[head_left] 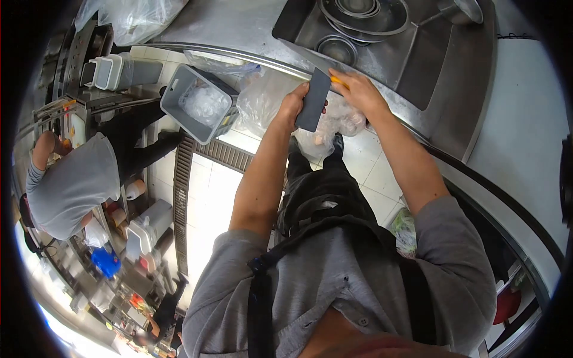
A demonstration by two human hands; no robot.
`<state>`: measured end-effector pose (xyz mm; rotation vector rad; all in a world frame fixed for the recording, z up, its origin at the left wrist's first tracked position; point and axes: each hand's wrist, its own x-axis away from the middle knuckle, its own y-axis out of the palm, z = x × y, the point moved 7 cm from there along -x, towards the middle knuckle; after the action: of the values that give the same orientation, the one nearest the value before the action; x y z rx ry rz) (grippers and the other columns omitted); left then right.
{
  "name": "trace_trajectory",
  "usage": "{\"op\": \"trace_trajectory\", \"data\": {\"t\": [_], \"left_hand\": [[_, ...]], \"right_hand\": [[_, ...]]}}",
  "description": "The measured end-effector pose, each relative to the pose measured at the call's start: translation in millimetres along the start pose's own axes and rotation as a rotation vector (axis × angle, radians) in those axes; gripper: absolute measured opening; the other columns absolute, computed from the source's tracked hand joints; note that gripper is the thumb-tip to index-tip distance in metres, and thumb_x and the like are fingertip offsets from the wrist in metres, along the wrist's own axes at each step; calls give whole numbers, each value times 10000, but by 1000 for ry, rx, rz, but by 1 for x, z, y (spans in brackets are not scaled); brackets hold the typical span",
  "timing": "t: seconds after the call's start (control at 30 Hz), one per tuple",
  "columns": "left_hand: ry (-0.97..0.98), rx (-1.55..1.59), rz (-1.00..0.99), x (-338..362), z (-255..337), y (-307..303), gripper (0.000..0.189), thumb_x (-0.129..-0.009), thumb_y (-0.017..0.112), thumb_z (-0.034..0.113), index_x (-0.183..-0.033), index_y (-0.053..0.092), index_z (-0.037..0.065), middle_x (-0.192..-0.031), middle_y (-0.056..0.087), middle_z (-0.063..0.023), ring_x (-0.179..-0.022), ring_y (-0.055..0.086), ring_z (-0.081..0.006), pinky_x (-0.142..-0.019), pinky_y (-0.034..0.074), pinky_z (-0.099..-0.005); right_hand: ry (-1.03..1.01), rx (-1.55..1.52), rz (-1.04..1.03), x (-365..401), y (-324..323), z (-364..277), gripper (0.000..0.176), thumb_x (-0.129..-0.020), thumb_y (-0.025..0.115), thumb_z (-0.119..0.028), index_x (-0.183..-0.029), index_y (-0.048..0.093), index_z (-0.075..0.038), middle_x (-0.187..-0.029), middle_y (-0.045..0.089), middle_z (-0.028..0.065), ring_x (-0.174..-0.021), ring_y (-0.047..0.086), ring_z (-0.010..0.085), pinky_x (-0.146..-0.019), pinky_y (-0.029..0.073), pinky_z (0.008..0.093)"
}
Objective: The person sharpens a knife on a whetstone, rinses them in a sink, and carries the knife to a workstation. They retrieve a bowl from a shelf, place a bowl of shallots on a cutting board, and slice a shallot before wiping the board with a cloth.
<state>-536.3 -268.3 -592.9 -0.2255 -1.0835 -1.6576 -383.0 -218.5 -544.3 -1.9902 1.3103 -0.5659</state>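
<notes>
My left hand point(293, 106) is closed around a flat, dark grey whetstone point(314, 102), its thumb along one side and fingertips showing at the far edge. In my right hand point(364, 95) is the yellow handle of a knife point(338, 81), fingers wrapped round it. The blade points up and left, toward the sink edge, and overlaps the top of the stone in this view. Both hands are in front of my body, near the front edge of the steel counter. Beneath them, clear plastic bags point(334, 122) with pale contents sit by my feet.
Metal bowls point(364, 15) and a pan point(462, 11) lie in the steel sink point(412, 71). A grey bin point(206, 128) with clear plastic inside stands on the tiled floor, beside a drain grate point(182, 209). To the left, another person point(77, 185) bends over by shelves.
</notes>
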Motion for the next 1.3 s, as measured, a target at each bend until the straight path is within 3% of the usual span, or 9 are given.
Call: {"op": "trace_trajectory", "data": {"t": [0.1, 0.17, 0.23, 0.5, 0.73, 0.97, 1.07, 1.2, 1.3], "left_hand": [[-15, -1, 20, -1, -1, -2, 385, -1037, 295, 306, -1174, 526, 31, -890, 660, -175, -725, 662, -253, -706, 522, -351], [-1, 15, 6, -2, -2, -3, 386, -1036, 297, 308, -1174, 526, 30, -889, 661, -175, -725, 662, -252, -704, 522, -351], [10, 32, -1, -1, -2, -2, 387, -1036, 299, 310, -1173, 527, 29, -889, 661, -175, -725, 662, -252, -703, 522, -351], [1, -34, 39, 1, -1, -1, 393, -1034, 307, 330, -1161, 533, 34, -886, 663, -174, -717, 658, -247, -692, 525, -347], [9, 14, 33, 2, -3, -2, 392, -1034, 301, 323, -1161, 527, 29, -886, 662, -175, -719, 658, -246, -692, 524, -346], [18, -12, 27, 4, -7, -1, 401, -1037, 305, 328, -1197, 516, 27, -888, 660, -176, -726, 657, -247, -692, 521, -348], [24, -8, 32, 3, -3, 3, 399, -1038, 306, 325, -1196, 520, 27, -887, 660, -175, -727, 657, -248, -689, 520, -345], [22, 6, 28, 2, -5, 1, 404, -1038, 307, 327, -1177, 530, 19, -883, 661, -176, -725, 656, -248, -691, 521, -344], [46, 15, 24, 2, -5, 0, 410, -1038, 311, 333, -1163, 534, 13, -874, 660, -173, -724, 655, -246, -692, 521, -343]], "right_hand": [[179, -13, -88, 61, -24, -8, 414, -917, 622, -240, -1314, 583, -125, -1101, 666, 173, -961, 634, 371, -867, 501, 404], [102, 56, -38, 118, -27, -1, 433, -905, 626, -253, -1333, 570, -221, -1117, 655, 173, -1009, 630, 355, -881, 497, 407], [87, 9, -43, 139, -34, -5, 438, -897, 640, -237, -1329, 577, -209, -1068, 659, 175, -957, 643, 349, -841, 502, 416], [180, 169, -12, 7, -14, 30, 464, -908, 621, -245, -1361, 536, -184, -1063, 666, 172, -934, 627, 378, -821, 495, 415], [169, 46, -40, 178, -55, -3, 469, -890, 651, -249, -1347, 552, -217, -985, 657, 189, -854, 647, 384, -776, 525, 439], [85, 138, 7, 41, -8, 15, 455, -905, 620, -223, -1350, 546, -161, -1049, 645, 206, -875, 644, 377, -766, 502, 434], [263, 105, -56, 50, -23, 8, 444, -916, 608, -239, -1349, 549, -160, -1045, 648, 205, -881, 645, 374, -780, 504, 431], [134, 123, -32, 154, -43, -11, 429, -920, 605, -224, -1344, 563, -172, -1034, 654, 205, -867, 648, 374, -804, 504, 426], [198, 49, -111, 152, -27, 0, 435, -921, 605, -231, -1350, 555, -183, -1041, 653, 207, -900, 642, 384, -805, 500, 444]]}}
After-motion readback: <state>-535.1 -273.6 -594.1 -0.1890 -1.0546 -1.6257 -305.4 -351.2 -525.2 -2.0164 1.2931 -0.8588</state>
